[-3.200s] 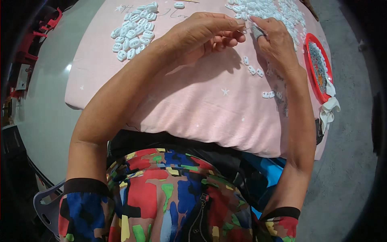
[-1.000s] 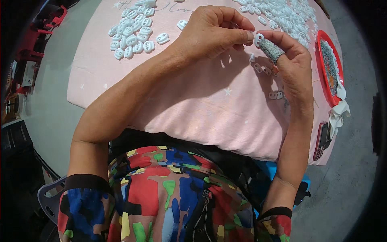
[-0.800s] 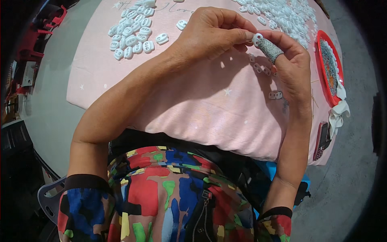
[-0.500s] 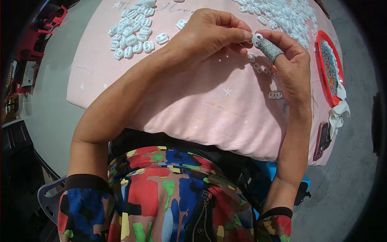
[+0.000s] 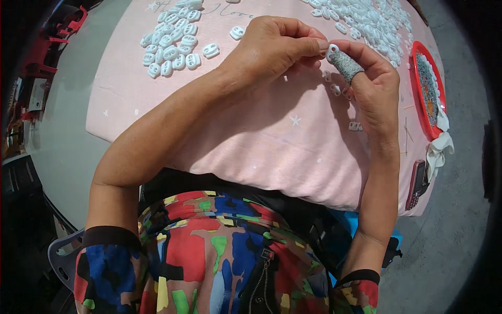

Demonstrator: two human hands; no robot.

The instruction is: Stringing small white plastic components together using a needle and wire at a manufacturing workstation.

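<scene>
My left hand (image 5: pixel 274 44) and my right hand (image 5: pixel 374 86) meet above a pink cloth (image 5: pixel 219 120), pinching one small white plastic piece (image 5: pixel 332 51) between their fingertips. A grey speckled cot (image 5: pixel 345 65) covers my right thumb. A tidy group of several white two-hole pieces (image 5: pixel 172 47) lies at the cloth's far left. A large loose heap of the same white pieces (image 5: pixel 371 21) spreads at the far right. A few single pieces (image 5: pixel 355 125) lie on the cloth under my right hand.
A red tray (image 5: pixel 418 57) holding grey material sits at the right edge, with a white rag (image 5: pixel 438 149) and a red phone (image 5: pixel 417 184) near it. Grey floor surrounds the cloth-covered surface; dark clutter stands at the left.
Both hands have lifted off the cloth and drawn closer since the earliest frame. In the last second they stay nearly still, fingertips working the small piece.
</scene>
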